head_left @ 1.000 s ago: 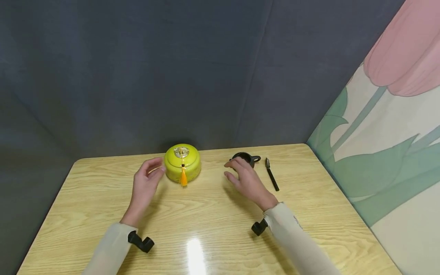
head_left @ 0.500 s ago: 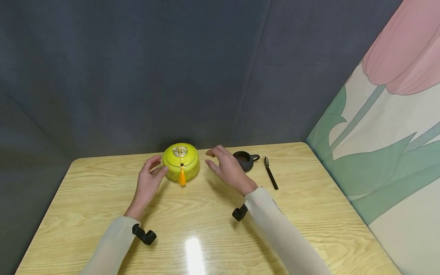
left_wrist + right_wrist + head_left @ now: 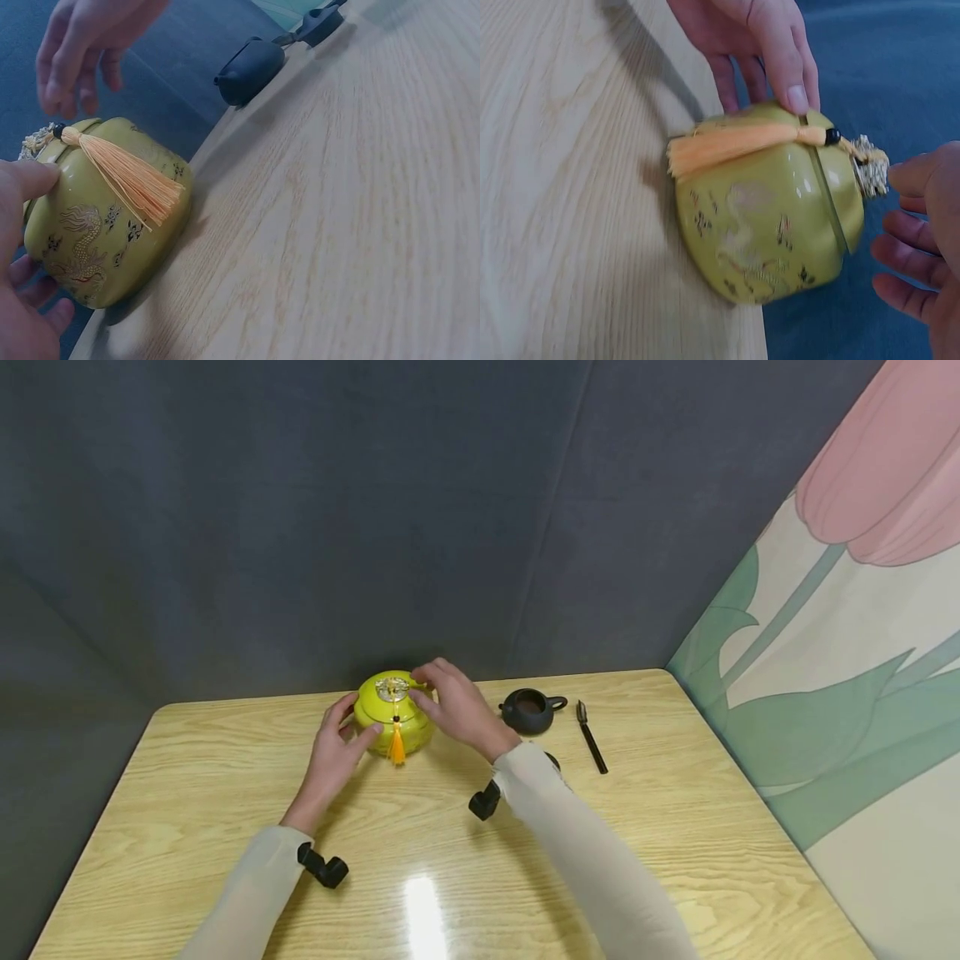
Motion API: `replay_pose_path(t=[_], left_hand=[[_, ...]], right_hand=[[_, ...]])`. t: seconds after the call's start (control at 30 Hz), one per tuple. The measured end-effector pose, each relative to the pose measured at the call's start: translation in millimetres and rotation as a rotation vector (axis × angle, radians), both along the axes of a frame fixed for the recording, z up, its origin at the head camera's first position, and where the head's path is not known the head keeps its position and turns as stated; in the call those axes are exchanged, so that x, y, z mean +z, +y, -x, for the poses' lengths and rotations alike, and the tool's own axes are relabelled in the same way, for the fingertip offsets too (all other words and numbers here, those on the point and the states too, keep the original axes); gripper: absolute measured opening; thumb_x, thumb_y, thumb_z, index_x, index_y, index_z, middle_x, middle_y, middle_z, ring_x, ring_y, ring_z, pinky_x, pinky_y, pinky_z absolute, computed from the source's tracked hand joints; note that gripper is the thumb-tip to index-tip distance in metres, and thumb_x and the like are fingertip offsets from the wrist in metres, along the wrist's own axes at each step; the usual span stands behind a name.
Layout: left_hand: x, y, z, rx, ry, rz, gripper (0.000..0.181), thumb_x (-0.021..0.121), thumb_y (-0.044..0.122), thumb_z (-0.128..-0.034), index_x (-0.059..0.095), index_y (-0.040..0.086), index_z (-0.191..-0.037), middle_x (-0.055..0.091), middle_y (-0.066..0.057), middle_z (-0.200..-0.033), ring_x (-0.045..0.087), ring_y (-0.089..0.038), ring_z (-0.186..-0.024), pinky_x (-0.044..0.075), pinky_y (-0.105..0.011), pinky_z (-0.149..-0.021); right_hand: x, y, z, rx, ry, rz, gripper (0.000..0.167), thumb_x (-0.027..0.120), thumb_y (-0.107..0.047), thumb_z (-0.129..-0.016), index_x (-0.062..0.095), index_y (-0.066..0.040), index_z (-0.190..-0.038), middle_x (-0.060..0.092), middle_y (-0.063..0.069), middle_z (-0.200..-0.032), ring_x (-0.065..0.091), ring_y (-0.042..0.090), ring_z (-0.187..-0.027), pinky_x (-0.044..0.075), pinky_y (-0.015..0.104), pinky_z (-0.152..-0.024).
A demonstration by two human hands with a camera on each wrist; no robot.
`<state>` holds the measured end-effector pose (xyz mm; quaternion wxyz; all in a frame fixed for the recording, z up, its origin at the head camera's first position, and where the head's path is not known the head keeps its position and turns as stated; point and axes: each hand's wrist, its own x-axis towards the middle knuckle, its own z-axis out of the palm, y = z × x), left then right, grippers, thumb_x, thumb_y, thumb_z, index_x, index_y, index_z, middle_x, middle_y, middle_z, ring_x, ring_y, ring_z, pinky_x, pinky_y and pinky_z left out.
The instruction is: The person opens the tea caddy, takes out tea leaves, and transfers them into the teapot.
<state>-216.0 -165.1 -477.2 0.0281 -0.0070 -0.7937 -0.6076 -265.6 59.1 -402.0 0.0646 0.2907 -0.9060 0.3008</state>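
A squat yellow lidded jar [image 3: 401, 732] stands near the back edge of the table, with a metal ornament on its lid and an orange tassel [image 3: 135, 176] hanging in front. My left hand [image 3: 337, 752] holds the jar's left side, its thumb on the front near the lid seam and its fingers behind. Over the jar's right side hovers my right hand [image 3: 459, 710], fingers bent loosely beside the lid. In the right wrist view its thumb is close to the metal ornament [image 3: 871, 169]; whether they touch cannot be told.
Right of the jar stands a small dark lidless teapot [image 3: 528, 714]. A slim black-handled tool [image 3: 592, 739] with a metal tip lies beyond it. A dark round piece [image 3: 553, 761] shows partly behind the right sleeve. A dark curtain [image 3: 337, 527] hangs behind the table.
My right hand has moved left from in front of the teapot to the jar's lid, uncovering the teapot. My left hand has closed in on the jar from beside it.
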Motion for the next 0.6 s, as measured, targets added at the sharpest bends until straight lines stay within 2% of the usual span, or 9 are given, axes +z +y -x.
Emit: replay_pose_path(t=[0.23,0.33,0.6], left_hand=[[-0.5,-1.2,0.8,-0.003,-0.028,0.016,0.078,0.069,0.029,-0.1055,0.027,0.009,-0.168,0.026,-0.017,-0.173,0.031,-0.036,-0.162,0.030,-0.051,-0.134],[-1.5,-2.2,0.8,-0.003,-0.036,0.026,0.080,0.068,0.031,-0.1058,0.025,0.009,-0.169,0.025,-0.018,-0.174,0.030,-0.036,-0.162,0.030,-0.051,-0.134],[-1.0,1.5,2.5,-0.001,-0.051,0.042,0.081,0.067,0.030,-0.1066,0.021,0.009,-0.170,0.023,-0.018,-0.175,0.029,-0.037,-0.162,0.029,-0.052,-0.134]], right_hand=[[5.6,-21,3.3,0.026,-0.040,-0.022,0.034,0.065,-0.026,-0.108,0.067,-0.006,-0.136,0.066,0.009,-0.126,0.068,0.021,-0.108,0.061,0.035,-0.097],[7.4,-29,4.7,0.024,-0.044,-0.070,0.038,0.064,-0.031,-0.109,0.066,-0.007,-0.139,0.066,0.007,-0.129,0.068,0.020,-0.110,0.061,0.036,-0.098],[12.5,-43,7.6,-0.023,-0.020,-0.184,0.036,0.063,-0.033,-0.109,0.069,-0.010,-0.136,0.065,0.006,-0.127,0.069,0.017,-0.102,0.062,0.034,-0.089]])
